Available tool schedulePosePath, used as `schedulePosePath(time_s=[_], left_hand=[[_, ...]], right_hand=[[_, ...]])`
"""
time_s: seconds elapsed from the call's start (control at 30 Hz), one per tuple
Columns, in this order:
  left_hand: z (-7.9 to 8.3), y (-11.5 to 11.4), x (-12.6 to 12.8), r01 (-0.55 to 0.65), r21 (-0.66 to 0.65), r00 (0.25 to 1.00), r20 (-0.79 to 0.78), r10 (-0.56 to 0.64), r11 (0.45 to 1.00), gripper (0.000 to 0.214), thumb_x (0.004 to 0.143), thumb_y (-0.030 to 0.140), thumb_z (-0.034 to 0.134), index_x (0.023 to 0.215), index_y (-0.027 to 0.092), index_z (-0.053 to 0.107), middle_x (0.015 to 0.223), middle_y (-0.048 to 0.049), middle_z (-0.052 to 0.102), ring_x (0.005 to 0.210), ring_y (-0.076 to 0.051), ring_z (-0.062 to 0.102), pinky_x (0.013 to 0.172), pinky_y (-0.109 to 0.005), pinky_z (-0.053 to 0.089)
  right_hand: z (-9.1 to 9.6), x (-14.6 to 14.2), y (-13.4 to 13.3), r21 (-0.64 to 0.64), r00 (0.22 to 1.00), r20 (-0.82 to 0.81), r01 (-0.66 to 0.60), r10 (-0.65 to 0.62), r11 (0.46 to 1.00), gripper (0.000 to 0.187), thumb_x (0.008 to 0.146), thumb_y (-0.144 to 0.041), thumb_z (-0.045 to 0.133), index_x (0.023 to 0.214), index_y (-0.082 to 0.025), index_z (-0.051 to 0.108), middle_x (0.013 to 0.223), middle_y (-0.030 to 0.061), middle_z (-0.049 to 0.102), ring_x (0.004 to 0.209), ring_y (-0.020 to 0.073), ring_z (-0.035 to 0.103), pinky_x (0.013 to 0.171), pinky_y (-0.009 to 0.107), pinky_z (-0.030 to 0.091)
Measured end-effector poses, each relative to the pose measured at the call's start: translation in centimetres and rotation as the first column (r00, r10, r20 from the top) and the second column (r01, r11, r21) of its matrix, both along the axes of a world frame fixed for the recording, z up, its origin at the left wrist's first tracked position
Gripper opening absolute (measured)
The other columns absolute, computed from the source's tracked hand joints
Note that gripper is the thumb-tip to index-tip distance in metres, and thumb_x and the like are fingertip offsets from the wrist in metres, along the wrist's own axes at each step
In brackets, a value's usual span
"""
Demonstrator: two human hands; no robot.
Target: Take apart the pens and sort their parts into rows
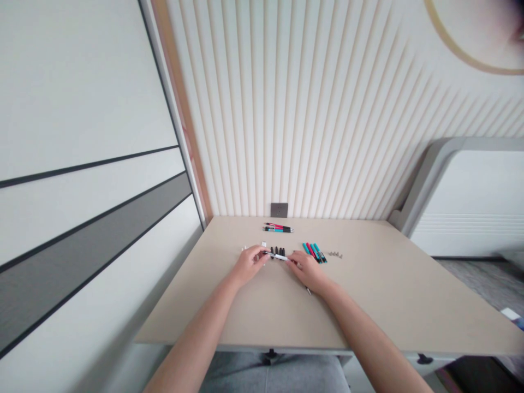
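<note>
My left hand [248,266] and my right hand [307,271] meet above the beige tabletop [360,295], pinching a white-barrelled retractable pen [277,256] at its two ends. Black pen parts [277,251] stand in a short row just behind it. To the right lie teal and red pen barrels [314,252], with small metal pieces [335,254] beyond them. Two assembled pens [279,227] lie farther back. Small white pieces [264,244] sit near my left hand, and a thin pen part [308,291] pokes out below my right hand.
The table's far edge meets a ribbed white wall with a dark wall socket [279,210]. A striped wall panel [82,218] rises at the left, a white cabinet [462,202] stands at the right, and a grey seat [274,376] lies below the near edge.
</note>
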State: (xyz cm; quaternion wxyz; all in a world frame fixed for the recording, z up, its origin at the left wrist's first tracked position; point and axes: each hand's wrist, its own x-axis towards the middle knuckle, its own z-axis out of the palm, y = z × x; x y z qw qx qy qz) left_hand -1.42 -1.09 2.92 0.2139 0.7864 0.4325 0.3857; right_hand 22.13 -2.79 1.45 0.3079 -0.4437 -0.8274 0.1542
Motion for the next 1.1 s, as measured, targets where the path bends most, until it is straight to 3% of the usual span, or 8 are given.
schedulePosePath(time_s=[0.4,0.6,0.8,1.1], left_hand=[[-1.1,0.6,-0.4,0.123,0.057,0.983,-0.145,-0.113,0.991,0.020,0.091,0.029,0.055,0.098,0.020,0.071,0.089,-0.0050,0.068,0.079,-0.016,0.062,0.073,-0.025,0.047],[-1.2,1.1,-0.6,-0.046,0.139,0.991,-0.118,0.063,0.989,0.020,0.091,0.030,0.053,0.090,0.018,0.069,0.078,-0.0031,0.066,0.068,-0.014,0.057,0.067,-0.024,0.045],[-1.2,1.2,-0.9,-0.211,0.137,0.976,-0.017,0.215,0.968,0.023,0.093,0.033,0.047,0.100,0.020,0.066,0.080,-0.0023,0.069,0.067,-0.014,0.059,0.064,-0.024,0.044],[-0.4,1.8,-2.4,-0.598,0.072,0.783,0.265,0.563,0.798,0.020,0.093,0.034,0.044,0.101,0.020,0.056,0.086,-0.0049,0.072,0.073,-0.018,0.067,0.066,-0.026,0.047]], right_hand=[[-0.2,0.1,0.2,0.046,0.991,-0.131,0.011,-0.005,0.999,0.027,0.099,-0.032,0.044,0.096,-0.019,0.068,0.089,0.0064,0.065,0.085,0.0178,0.059,0.079,0.030,0.046],[-0.3,0.1,0.3,0.059,0.986,-0.164,0.022,-0.012,0.998,0.027,0.098,-0.031,0.046,0.101,-0.021,0.071,0.093,0.0076,0.066,0.089,0.0195,0.060,0.084,0.033,0.046],[-0.7,0.1,0.4,0.023,0.989,-0.145,0.014,-0.011,1.000,0.025,0.095,-0.029,0.051,0.109,-0.022,0.071,0.098,0.0085,0.067,0.092,0.0203,0.061,0.085,0.034,0.048],[-0.5,-0.1,0.3,0.038,0.981,-0.193,0.003,0.005,0.999,0.030,0.096,-0.026,0.046,0.114,-0.021,0.069,0.099,0.0091,0.066,0.092,0.0197,0.061,0.087,0.034,0.049]])
